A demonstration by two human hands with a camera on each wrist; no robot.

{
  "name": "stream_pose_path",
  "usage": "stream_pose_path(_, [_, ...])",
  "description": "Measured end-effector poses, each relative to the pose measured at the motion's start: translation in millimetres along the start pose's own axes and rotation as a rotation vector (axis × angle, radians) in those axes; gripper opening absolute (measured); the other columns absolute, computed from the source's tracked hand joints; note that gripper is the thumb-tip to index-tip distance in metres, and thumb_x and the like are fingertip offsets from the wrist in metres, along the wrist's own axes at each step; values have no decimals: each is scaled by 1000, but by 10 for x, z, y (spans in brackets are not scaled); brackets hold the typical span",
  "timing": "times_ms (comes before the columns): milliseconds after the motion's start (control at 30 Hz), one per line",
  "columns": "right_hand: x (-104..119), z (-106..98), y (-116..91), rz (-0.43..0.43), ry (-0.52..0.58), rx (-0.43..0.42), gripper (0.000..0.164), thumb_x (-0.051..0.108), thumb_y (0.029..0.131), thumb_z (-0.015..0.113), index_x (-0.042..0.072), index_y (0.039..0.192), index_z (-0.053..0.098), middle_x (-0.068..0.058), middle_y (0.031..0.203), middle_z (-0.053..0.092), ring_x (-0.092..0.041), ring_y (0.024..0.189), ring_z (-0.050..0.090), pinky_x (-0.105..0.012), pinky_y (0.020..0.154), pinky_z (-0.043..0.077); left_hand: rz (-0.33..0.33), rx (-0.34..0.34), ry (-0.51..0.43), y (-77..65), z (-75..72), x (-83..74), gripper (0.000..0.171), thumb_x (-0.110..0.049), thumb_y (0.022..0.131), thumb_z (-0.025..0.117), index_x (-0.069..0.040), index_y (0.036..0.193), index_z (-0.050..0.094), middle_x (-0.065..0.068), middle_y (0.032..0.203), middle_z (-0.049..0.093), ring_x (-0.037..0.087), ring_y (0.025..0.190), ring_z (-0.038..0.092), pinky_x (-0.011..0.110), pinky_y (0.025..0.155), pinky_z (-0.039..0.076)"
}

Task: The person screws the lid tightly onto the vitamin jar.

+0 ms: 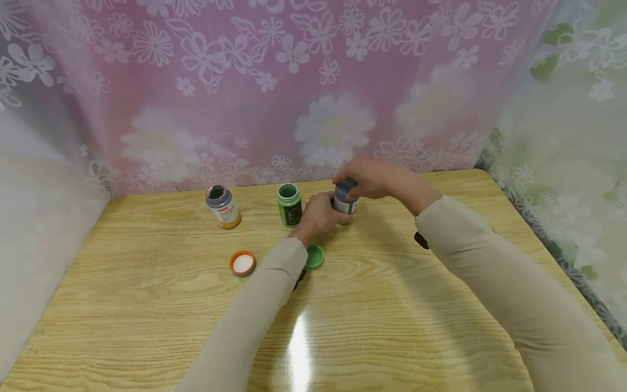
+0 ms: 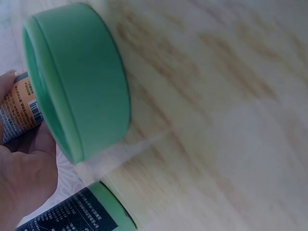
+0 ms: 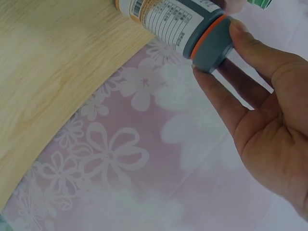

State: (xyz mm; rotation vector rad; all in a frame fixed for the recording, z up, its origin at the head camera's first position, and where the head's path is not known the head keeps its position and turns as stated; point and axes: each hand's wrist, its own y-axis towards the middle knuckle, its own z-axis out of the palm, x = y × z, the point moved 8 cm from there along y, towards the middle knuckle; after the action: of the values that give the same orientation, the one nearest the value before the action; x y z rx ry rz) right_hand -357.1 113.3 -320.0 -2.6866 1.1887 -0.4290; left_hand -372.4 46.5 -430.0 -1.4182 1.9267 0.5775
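My left hand (image 1: 320,215) grips the body of a grey-topped bottle (image 1: 344,206) standing near the table's back edge. From above, my right hand (image 1: 374,177) holds its dark grey lid (image 3: 211,45) between thumb and fingers. An orange ring shows under that lid in the right wrist view; whether the lid is loose I cannot tell. Just left of my left hand stands a green bottle (image 1: 289,206) with its mouth uncovered. A green lid (image 1: 315,257) lies by my left wrist and looms large in the left wrist view.
Farther left is another uncovered bottle (image 1: 223,207), white and orange with a grey neck. In front of it an orange-rimmed lid (image 1: 243,263) lies with its inside up. Floral curtains (image 1: 333,125) hang behind and beside the wooden table (image 1: 147,316).
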Motion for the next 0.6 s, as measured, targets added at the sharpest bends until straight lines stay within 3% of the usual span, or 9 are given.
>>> stream_pose_path(233, [28, -3, -56, -40, 5, -101, 45, 11, 89, 70, 2, 131, 57, -15, 123, 58, -30, 108, 56, -43, 88, 46, -9, -27, -18, -16, -9, -13, 52, -34, 78, 81, -9, 120, 63, 2, 104, 67, 16, 91, 62, 29, 80, 49])
stream_pose_path(600, [27, 57, -116, 74, 106, -129, 47, 11, 91, 66, 2, 135, 53, -16, 130, 55, -31, 113, 55, -43, 89, 47, -10, -32, -4, -31, -4, -23, 55, -34, 78, 81, -8, 122, 61, 3, 105, 67, 17, 92, 62, 30, 80, 49])
